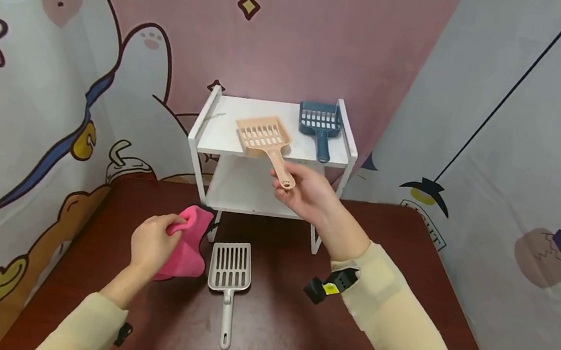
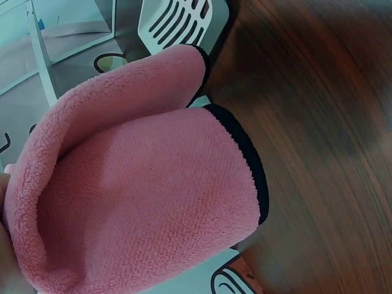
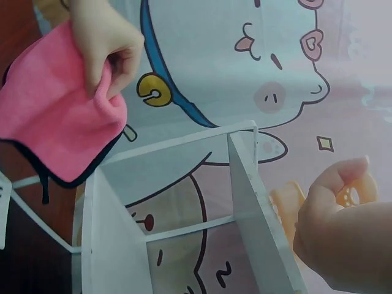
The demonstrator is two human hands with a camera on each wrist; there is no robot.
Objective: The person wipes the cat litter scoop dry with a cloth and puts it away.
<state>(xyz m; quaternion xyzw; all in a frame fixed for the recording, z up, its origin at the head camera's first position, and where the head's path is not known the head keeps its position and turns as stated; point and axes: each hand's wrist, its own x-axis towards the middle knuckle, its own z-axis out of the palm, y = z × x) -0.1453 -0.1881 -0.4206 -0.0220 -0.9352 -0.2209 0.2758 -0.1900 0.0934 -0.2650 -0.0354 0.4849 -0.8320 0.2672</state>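
My left hand [image 1: 151, 245] pinches a pink cloth [image 1: 188, 252] with black edging, which hangs folded over. The cloth [image 2: 147, 171] fills much of the left wrist view. My right hand [image 1: 308, 195] grips the handle of a peach litter scoop [image 1: 277, 157], its slotted head out over the shelf's top tier. Whether the head touches the shelf, I cannot tell. In the right wrist view the right hand [image 3: 334, 223] hides part of that scoop [image 3: 288, 211]. On the table between my hands lies a light grey litter scoop [image 1: 228, 295], handle toward me.
A white two-tier shelf [image 1: 258, 187] stands at the back of the brown table [image 1: 283, 327]. Raised rails bound its top tier at both sides. At that tier's right end lies a dark blue litter scoop [image 1: 322, 142]. Cartoon-printed sheets [image 1: 339, 42] enclose the back and sides.
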